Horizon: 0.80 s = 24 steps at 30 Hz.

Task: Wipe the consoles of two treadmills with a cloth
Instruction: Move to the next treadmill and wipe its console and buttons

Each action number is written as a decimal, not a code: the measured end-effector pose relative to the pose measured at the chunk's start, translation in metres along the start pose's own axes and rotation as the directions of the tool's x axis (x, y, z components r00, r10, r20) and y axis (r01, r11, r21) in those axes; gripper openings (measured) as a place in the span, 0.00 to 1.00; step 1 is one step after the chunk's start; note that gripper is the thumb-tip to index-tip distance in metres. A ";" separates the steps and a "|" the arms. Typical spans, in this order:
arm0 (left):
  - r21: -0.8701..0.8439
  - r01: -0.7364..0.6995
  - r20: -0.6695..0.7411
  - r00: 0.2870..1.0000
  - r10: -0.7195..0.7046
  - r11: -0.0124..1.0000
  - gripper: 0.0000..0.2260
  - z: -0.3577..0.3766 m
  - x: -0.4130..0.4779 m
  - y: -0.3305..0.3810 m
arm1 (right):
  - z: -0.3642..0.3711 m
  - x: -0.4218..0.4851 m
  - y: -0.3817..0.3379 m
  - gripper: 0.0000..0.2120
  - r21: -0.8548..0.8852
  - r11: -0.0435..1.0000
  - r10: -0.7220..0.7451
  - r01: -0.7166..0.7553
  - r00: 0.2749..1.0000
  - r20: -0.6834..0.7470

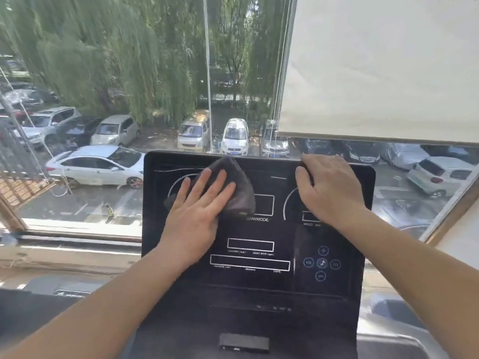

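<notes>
A black treadmill console (259,283) with white display outlines and round buttons fills the middle of the view. A dark grey cloth (237,187) lies bunched on its upper left part. My left hand (199,206) presses flat on the cloth with straight, spread fingers. My right hand (329,185) grips the console's top edge at the upper right, fingers curled over the rim and thumb on the panel face. Only this one treadmill's console is in sight.
A large window (129,99) stands right behind the console, looking onto trees and parked cars. A cream roller blind (383,68) hangs at the upper right. The window sill (72,252) runs along the left, and grey treadmill handrails (399,332) show at the bottom right.
</notes>
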State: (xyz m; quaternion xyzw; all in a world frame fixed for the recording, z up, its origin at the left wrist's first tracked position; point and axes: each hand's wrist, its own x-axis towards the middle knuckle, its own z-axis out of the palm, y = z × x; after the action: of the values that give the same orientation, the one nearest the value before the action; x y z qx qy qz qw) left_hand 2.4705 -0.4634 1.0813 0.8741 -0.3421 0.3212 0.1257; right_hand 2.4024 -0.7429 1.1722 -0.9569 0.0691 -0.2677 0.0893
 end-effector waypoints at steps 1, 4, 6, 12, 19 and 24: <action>-0.103 0.129 -0.033 0.991 -0.133 0.986 0.33 0.002 0.011 0.015 | 0.000 -0.002 0.003 0.21 0.032 0.999 -0.007 0.007 1.000 -0.009; -0.227 0.294 -0.067 0.946 -0.316 0.929 0.33 0.020 0.015 0.064 | -0.001 -0.001 0.008 0.21 0.098 0.995 -0.007 0.008 1.000 -0.009; -0.160 0.216 -0.033 0.974 -0.223 0.963 0.34 0.037 -0.004 0.090 | 0.000 0.001 0.011 0.21 0.099 0.995 -0.019 0.019 1.000 0.000; 0.140 -0.389 0.222 0.909 0.354 0.911 0.34 0.023 -0.011 0.068 | 0.002 0.001 0.016 0.24 0.136 0.990 -0.042 0.042 0.999 -0.004; -0.087 0.222 -0.067 0.971 -0.228 0.971 0.32 0.007 0.047 0.085 | -0.006 -0.001 0.016 0.22 0.150 0.988 -0.032 0.025 0.999 0.044; 0.051 -0.136 0.058 0.989 0.133 0.989 0.35 0.039 0.002 0.120 | -0.006 0.000 0.017 0.23 0.159 0.987 -0.035 0.027 0.998 0.048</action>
State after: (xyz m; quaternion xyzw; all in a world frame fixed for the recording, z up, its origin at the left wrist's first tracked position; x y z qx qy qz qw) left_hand 2.4088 -0.5695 1.0527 0.8606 -0.3945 0.3143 0.0702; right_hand 2.3979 -0.7607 1.1733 -0.9541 0.0302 -0.2496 0.1626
